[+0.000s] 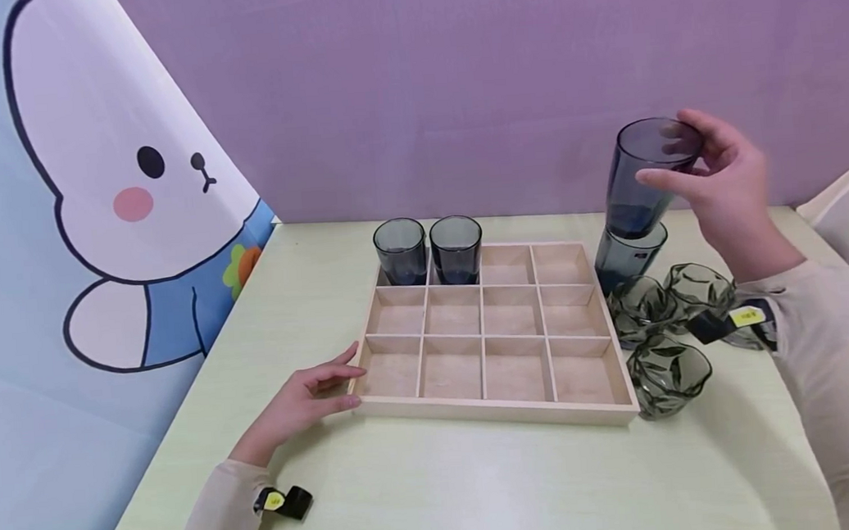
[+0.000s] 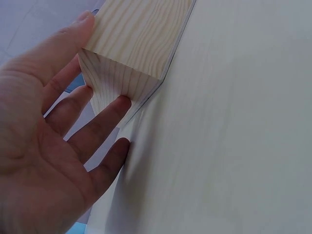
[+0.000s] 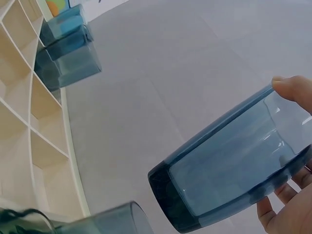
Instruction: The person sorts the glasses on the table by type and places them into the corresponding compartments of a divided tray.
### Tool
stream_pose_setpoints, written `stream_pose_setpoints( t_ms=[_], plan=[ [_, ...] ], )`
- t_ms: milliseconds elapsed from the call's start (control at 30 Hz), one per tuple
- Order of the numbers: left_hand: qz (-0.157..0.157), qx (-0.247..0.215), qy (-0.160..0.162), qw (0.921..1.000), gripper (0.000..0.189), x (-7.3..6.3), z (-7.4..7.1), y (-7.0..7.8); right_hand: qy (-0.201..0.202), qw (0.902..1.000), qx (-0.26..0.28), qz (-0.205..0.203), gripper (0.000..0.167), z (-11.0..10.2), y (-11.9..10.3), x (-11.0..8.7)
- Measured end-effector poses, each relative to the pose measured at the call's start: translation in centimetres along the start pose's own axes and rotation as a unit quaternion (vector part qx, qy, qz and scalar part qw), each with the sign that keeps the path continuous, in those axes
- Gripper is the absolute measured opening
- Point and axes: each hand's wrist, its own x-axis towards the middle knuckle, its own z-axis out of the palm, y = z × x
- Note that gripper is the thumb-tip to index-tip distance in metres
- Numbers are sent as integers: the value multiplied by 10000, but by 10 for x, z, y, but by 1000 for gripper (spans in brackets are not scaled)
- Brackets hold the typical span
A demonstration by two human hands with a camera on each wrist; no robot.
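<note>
My right hand (image 1: 732, 182) grips a tall blue-grey glass (image 1: 629, 189) near its rim, thumb on one side and fingers on the other. In the right wrist view this glass (image 3: 234, 165) is tilted, its thick dark base pointing down-left. Another tall glass (image 1: 627, 259) stands below it, beside the wooden divided tray (image 1: 494, 409). Two similar glasses, a left one (image 1: 400, 254) and a right one (image 1: 456, 250), stand in the two leftmost back-row compartments. My left hand (image 1: 301, 405) rests at the tray's front left corner, its fingers extended against the wood (image 2: 117, 83).
Several wavy green-grey tumblers, including a front one (image 1: 669, 375) and a back one (image 1: 700, 291), cluster at the tray's right side. A purple backdrop (image 1: 457, 90) rises behind the pale table (image 1: 448, 493), and a cartoon-printed curtain (image 1: 97, 238) hangs at the left.
</note>
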Motion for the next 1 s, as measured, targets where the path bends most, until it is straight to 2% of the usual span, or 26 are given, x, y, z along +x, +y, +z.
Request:
stream_pose_setpoints(
  t_ms=[233, 567, 767, 1000],
  plan=[
    [-40, 34, 9, 10000, 41, 1, 0, 1, -263, 9984, -493, 98, 70, 11, 7, -4],
    [-11, -28, -15, 10000, 40, 2, -1, -5, -565, 9907, -1163, 435, 75, 27, 18, -7],
    [-18, 6, 4, 10000, 40, 2, 0, -6, -787, 9815, -1675, 497, 75, 36, 27, -10],
    [-31, -75, -9, 10000, 40, 2, 0, -2, -1031, 9618, -2439, 692, 75, 46, 37, -14]
  ],
)
